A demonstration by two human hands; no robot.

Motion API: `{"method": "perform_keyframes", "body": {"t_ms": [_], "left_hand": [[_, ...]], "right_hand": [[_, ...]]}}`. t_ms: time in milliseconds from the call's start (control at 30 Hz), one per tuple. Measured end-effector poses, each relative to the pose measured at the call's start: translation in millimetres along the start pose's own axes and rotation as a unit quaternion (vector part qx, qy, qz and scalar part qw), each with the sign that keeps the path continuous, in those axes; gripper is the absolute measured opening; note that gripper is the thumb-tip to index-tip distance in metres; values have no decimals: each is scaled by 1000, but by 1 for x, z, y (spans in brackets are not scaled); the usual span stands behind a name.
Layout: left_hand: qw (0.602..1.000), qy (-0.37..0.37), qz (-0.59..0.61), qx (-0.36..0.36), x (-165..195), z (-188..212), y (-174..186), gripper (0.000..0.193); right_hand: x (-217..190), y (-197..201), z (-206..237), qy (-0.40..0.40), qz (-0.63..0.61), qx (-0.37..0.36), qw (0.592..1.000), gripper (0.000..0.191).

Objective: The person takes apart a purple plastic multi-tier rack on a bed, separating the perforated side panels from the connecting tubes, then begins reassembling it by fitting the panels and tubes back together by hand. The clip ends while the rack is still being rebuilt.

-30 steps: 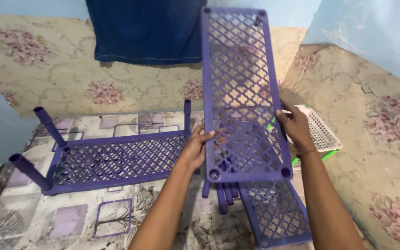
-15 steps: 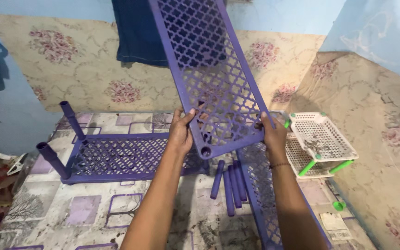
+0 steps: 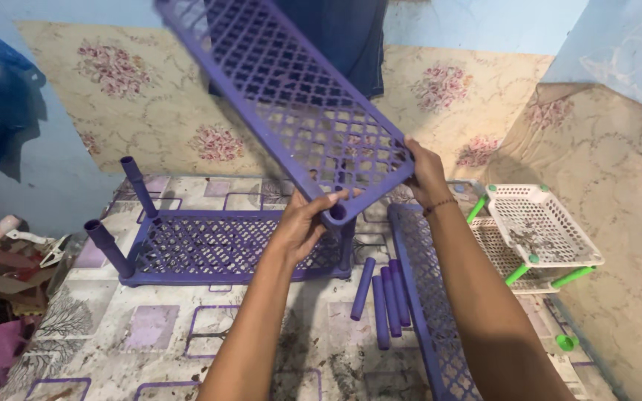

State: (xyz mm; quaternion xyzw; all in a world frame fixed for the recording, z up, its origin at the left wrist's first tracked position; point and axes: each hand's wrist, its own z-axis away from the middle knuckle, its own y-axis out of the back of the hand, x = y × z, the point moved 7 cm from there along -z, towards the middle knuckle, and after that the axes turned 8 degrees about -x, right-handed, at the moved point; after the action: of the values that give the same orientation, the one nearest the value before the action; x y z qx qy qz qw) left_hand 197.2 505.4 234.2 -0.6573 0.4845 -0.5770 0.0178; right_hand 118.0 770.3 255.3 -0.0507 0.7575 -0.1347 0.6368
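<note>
I see my left hand [image 3: 302,226] and right hand [image 3: 425,174] with fingers clamped on the near end of a purple lattice shelf [image 3: 291,104], held tilted above the floor (over the shelf with posts [image 3: 224,245] and loose purple tubes [image 3: 384,297]), seemingly to free its corner sockets

patterned floor mat [image 3: 165,327], purple lattice shelf with posts [image 3: 224,249], loose purple tubes [image 3: 384,297], white basket rack [image 3: 536,238]

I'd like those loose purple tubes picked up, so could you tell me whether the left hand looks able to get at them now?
Probably not yet: the left hand is in a grip on the lifted shelf. The tubes lie uncovered on the floor just below it, so the way looks free once it lets go.
</note>
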Motion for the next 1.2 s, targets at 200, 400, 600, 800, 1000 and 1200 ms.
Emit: {"method": "perform_keyframes", "body": {"t_ms": [200,400,600,800,1000,1200], "left_hand": [[995,-45,17,82,-10,-7,20,94],[987,-111,76,84,-14,-20,34,96],[976,-95,89,174,-26,-23,56,97],[980,-136,65,132,-28,-33,62,90],[977,-110,38,181,-32,-28,74,90],[978,-146,47,138,-29,-28,71,84]], "right_hand": [[28,-14,-47,10,-103,-73,992,31],[86,-5,-60,-45,-87,-96,991,38],[161,-3,2,-167,71,-290,940,45],[186,-10,32,56,351,-152,922,39],[172,-39,65,199,369,-49,907,43],[175,-81,108,220,410,11,885,36]]}}
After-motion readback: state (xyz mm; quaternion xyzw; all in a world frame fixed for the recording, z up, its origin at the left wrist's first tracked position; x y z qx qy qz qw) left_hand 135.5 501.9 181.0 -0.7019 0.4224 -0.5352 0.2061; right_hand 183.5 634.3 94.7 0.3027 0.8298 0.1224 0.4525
